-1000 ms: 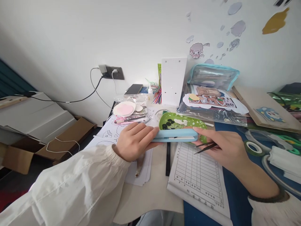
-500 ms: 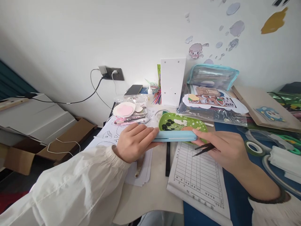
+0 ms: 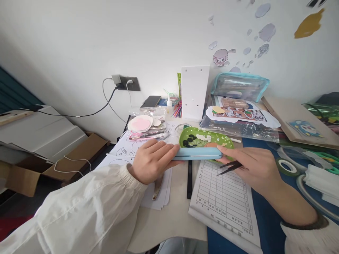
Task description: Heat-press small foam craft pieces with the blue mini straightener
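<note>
A slim light blue case-like object point(image 3: 198, 153) is held level in front of me, seen edge-on with a thin seam along its side. My left hand point(image 3: 156, 160) is closed around its left end. At the right end, the thumb and fingers of my right hand point(image 3: 254, 167) pinch it. That same hand also keeps black tweezers point(image 3: 229, 167) in its grip, their tips pointing left over a printed table sheet point(image 3: 225, 201). Just behind the case is a green tray point(image 3: 219, 133) with black and white pieces in it, its front partly hidden.
Green tape point(image 3: 287, 166) and tissues point(image 3: 321, 181) lie at the right. A white plate point(image 3: 140, 123) with pink on it rests at the left, near a glue bottle point(image 3: 169, 102). Behind stand a white panel point(image 3: 194, 91) and a clear pouch point(image 3: 239, 86). Cardboard boxes point(image 3: 71, 158) sit lower left.
</note>
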